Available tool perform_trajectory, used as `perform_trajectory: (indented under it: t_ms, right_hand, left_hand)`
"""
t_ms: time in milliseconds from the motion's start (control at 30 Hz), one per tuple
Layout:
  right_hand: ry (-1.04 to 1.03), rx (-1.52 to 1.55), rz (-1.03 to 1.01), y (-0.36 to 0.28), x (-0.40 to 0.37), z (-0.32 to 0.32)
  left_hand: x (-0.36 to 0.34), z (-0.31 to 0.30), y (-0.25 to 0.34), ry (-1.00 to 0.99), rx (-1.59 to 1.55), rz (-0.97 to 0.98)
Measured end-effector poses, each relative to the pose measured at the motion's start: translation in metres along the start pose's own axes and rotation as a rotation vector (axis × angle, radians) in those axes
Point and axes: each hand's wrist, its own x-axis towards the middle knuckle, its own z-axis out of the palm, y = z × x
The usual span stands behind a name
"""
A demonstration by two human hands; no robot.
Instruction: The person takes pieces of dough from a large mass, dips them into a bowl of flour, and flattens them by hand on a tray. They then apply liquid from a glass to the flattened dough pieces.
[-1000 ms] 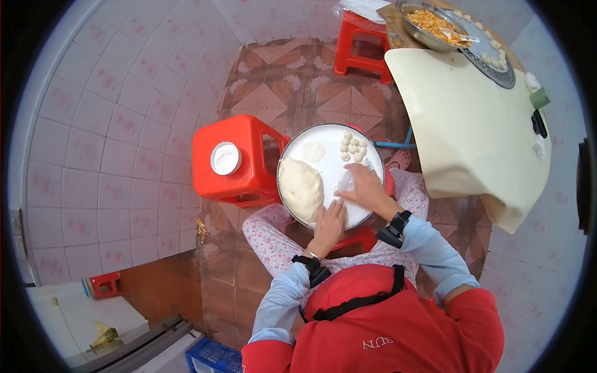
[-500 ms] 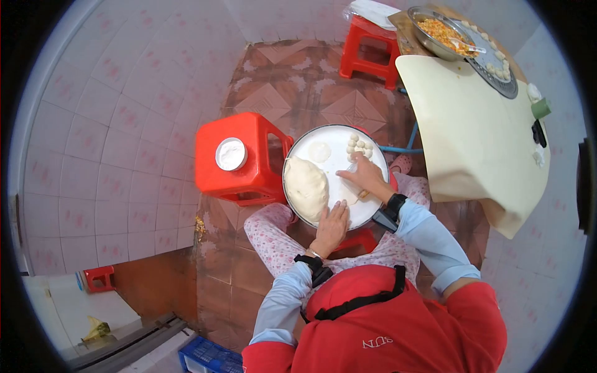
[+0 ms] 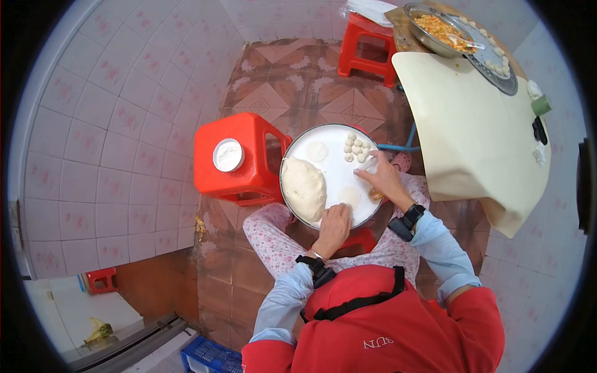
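Here, right hand [image 3: 384,177] fingers grip a clear piece [image 3: 368,165], three o'clock on the tray [image 3: 339,173]; left hand [image 3: 336,222], fingers narrow, sits beside a dough circle [image 3: 349,196], six o'clock.

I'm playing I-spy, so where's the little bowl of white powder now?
In the head view, the small bowl sits on the red stool, left of the round white tray.

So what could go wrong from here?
Likely risks:
1. The right hand, holding a small clear object, is right beside the little dough balls; it could knock them.
2. The left hand is at the near edge of a flat dough round and could crease it.
3. The open bowl of white powder might spill if the red stool gets bumped.
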Motion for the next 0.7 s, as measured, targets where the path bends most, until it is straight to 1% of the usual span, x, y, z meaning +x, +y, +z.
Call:
perform_trajectory:
  t_ms: [33,67,100,133,167,200,233,267,333,400,433,500,567,600,667,700]
  right_hand:
    - [-0.027,0.001,0.006,-0.001,-0.003,0.001]
    - [-0.029,0.002,0.01,0.0,-0.005,0.004]
    - [-0.004,-0.03,-0.056,0.002,-0.007,0.008]
    - [0.021,-0.063,-0.123,0.004,-0.008,0.012]
    - [0.022,-0.064,-0.123,0.005,-0.011,0.019]
    - [0.044,-0.14,-0.287,0.006,-0.015,0.027]
    - [0.065,-0.218,-0.45,0.004,-0.019,0.032]
    - [0.066,-0.22,-0.449,0.001,-0.023,0.037]
    - [0.026,-0.407,-0.66,-0.008,-0.032,0.048]
    - [-0.013,-0.445,-0.665,-0.013,-0.035,0.057]
    - [-0.013,-0.48,-0.635,-0.016,-0.035,0.057]
    - [-0.011,-0.518,-0.602,-0.017,-0.03,0.057]
    - [-0.063,-0.43,-0.401,-0.016,-0.012,0.057]
    - [-0.054,-0.431,-0.405,-0.016,-0.003,0.051]
    - [-0.101,-0.091,-0.008,-0.011,0.011,0.035]
    - [-0.098,-0.067,0.063,-0.01,0.016,0.027]
  left_hand:
    - [0.0,0.003,-0.004,-0.003,0.0,-0.001]
    - [-0.001,0.009,-0.013,0.105,0.097,0.1]
    - [-0.001,0.011,-0.019,0.215,0.193,0.201]
    - [-0.002,0.013,-0.023,0.214,0.192,0.201]
    - [-0.003,0.015,-0.028,0.176,0.22,0.247]
    - [-0.002,0.015,-0.03,0.14,0.248,0.296]
    - [-0.001,0.014,-0.029,0.142,0.247,0.3]
    - [-0.002,0.014,-0.028,0.119,0.243,0.285]
    - [-0.004,0.014,-0.028,0.094,0.238,0.266]
    - [-0.005,0.016,-0.029,-0.038,0.206,0.21]
    - [-0.005,0.017,-0.029,-0.042,0.204,0.209]
    - [-0.004,0.018,-0.027,0.161,0.223,0.267]
    - [-0.003,0.021,-0.029,0.167,0.221,0.276]
    - [-0.002,0.022,-0.03,0.172,0.223,0.279]
    - [-0.002,0.02,-0.031,0.146,0.192,0.26]
    - [-0.001,0.02,-0.031,0.115,0.155,0.235]
